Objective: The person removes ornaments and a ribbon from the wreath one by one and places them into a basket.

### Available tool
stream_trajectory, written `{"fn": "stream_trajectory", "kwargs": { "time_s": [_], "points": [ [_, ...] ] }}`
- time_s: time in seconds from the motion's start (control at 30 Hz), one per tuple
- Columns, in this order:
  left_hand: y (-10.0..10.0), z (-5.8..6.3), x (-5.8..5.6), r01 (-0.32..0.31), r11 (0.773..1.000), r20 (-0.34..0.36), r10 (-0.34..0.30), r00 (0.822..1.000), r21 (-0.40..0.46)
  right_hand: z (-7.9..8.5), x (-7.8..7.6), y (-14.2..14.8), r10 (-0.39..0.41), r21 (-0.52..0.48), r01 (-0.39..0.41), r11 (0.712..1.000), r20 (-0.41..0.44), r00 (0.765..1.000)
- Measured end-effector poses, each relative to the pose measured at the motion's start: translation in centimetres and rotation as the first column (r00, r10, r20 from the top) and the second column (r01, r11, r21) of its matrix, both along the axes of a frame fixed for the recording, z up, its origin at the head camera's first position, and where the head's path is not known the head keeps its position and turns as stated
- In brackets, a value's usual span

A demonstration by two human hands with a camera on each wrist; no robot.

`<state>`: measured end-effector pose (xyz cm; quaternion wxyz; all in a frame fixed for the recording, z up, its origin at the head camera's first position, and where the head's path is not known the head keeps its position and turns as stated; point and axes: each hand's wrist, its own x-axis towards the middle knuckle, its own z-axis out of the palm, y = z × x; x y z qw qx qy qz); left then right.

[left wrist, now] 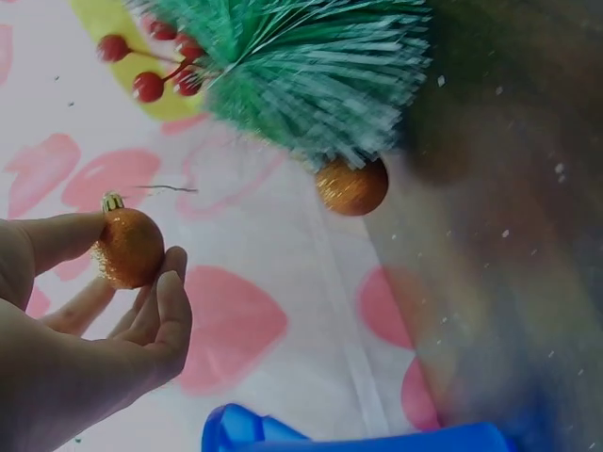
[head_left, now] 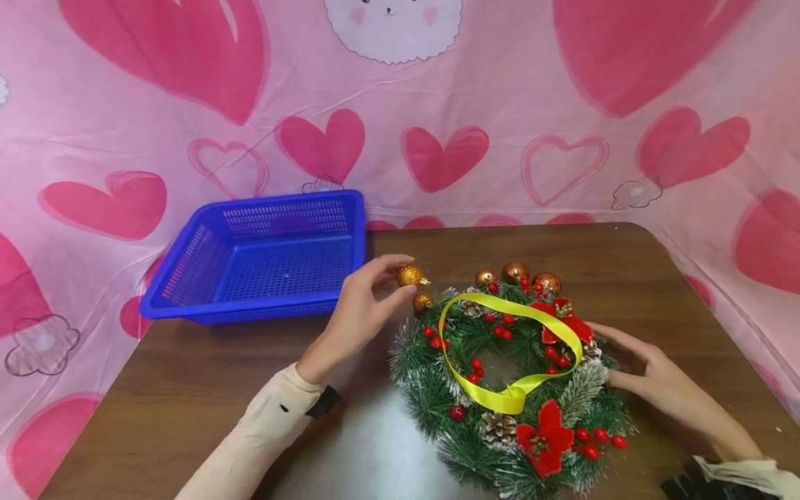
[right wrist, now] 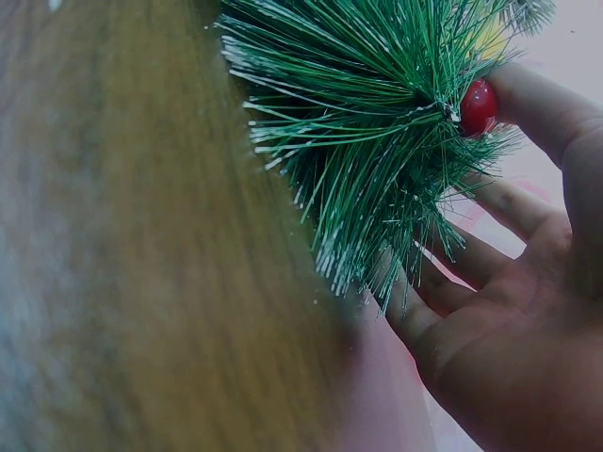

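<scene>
Between the thumb and fingers of my left hand is a glittery gold bauble with a small gold cap. In the left wrist view, a thin wire stands beside the cap of this bauble. My right hand holds the right edge of a green Christmas wreath, its fingertips among the needles. In the right wrist view its thumb is by a red berry. The wreath lies on the table with red poinsettias, pinecones and a loop of yellow ribbon on top.
A blue plastic basket stands at the back left of the brown wooden table. Another gold bauble sits at the wreath's upper left edge. Several copper baubles line its far edge. A pink heart-print cloth hangs behind.
</scene>
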<state>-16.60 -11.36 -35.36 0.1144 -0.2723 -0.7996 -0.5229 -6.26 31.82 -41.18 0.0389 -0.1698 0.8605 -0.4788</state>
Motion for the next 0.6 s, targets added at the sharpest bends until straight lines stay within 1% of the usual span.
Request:
{"fn": "stream_trajectory", "kwargs": {
  "time_s": [0.13, 0.27, 0.33, 0.47, 0.6],
  "points": [
    [-0.6, 0.7, -0.1, -0.013, 0.999, 0.037, 0.012, 0.999, 0.034, -0.1, -0.1, 0.0, 0.021, -0.039, -0.021, 0.999, -0.001, 1.000],
    [-1.2, 1.4, -0.5, -0.028, 0.996, 0.073, 0.022, 0.997, 0.082, -0.3, -0.1, 0.1, 0.053, -0.095, -0.053, 0.994, -0.002, 0.999],
    [-1.5, 1.6, -0.7, -0.033, 0.994, 0.084, 0.024, 0.996, 0.104, -0.4, -0.1, 0.1, 0.061, -0.106, -0.060, 0.993, 0.003, 0.998],
    [-2.4, 1.9, -1.2, -0.051, 0.989, 0.106, 0.036, 0.994, 0.141, -0.3, -0.1, 0.2, 0.047, -0.082, -0.047, 0.996, 0.004, 0.999],
    [-3.3, 1.9, -1.6, -0.090, 0.987, 0.099, 0.077, 0.992, 0.136, -0.2, -0.2, 0.1, 0.042, -0.063, -0.042, 0.997, 0.001, 0.999]
  ]
}}
